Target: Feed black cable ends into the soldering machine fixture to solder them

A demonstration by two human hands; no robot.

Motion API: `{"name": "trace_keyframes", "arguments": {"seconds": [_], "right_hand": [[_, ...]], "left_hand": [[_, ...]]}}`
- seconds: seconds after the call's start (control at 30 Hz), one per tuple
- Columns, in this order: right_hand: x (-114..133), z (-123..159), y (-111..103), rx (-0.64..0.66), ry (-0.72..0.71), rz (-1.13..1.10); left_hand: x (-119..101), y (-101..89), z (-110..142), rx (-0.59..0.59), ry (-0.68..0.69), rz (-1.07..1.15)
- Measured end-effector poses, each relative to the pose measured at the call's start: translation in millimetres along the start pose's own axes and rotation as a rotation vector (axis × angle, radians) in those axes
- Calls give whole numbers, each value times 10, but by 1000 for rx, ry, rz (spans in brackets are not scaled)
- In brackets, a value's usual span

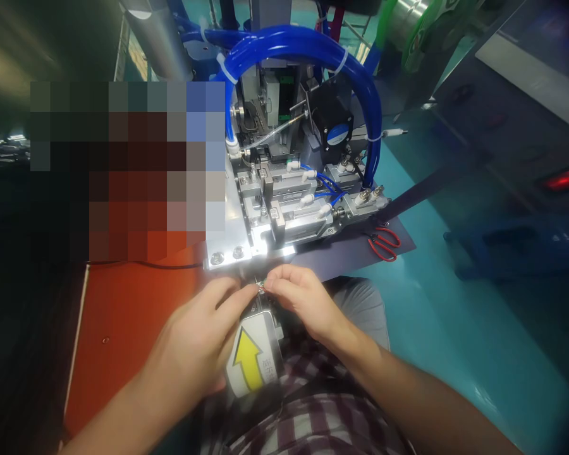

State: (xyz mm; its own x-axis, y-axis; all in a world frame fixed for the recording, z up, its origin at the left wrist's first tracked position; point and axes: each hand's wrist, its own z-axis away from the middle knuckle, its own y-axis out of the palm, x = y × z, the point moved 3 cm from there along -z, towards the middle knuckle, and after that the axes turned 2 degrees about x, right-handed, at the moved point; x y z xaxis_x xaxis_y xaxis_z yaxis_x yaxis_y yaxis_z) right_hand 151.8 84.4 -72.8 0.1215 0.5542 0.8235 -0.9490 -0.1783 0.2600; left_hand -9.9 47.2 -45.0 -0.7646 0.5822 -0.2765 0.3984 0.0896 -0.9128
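Head view: tiny part [260,285] between both hands [189,341] [301,298], at fingertips [271,284].

Tiny silvery metal-looking piece [260,285] just below the middle of the frame, pinched between the left hand [192,332] and the right hand [303,297]. Partly covered tbh, too small to make out its shape.

Yellow arrow [247,360] on white cover [265,335], blurred characters [266,366] beside it
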Motion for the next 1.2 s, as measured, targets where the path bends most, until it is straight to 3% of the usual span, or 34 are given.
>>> {"name": "trace_keyframes", "arguments": {"seconds": [0.3,0.77,1.2], "right_hand": [[4,17,-4,5,7,-13],[-6,5,-2,10,-16,-11],[-11,-3,-23,28,-39,13]], "left_hand": [[33,65,61,-23,-51,25],[16,87,93,45,-77,-2],[16,81,94,6,-40,-1]]}}
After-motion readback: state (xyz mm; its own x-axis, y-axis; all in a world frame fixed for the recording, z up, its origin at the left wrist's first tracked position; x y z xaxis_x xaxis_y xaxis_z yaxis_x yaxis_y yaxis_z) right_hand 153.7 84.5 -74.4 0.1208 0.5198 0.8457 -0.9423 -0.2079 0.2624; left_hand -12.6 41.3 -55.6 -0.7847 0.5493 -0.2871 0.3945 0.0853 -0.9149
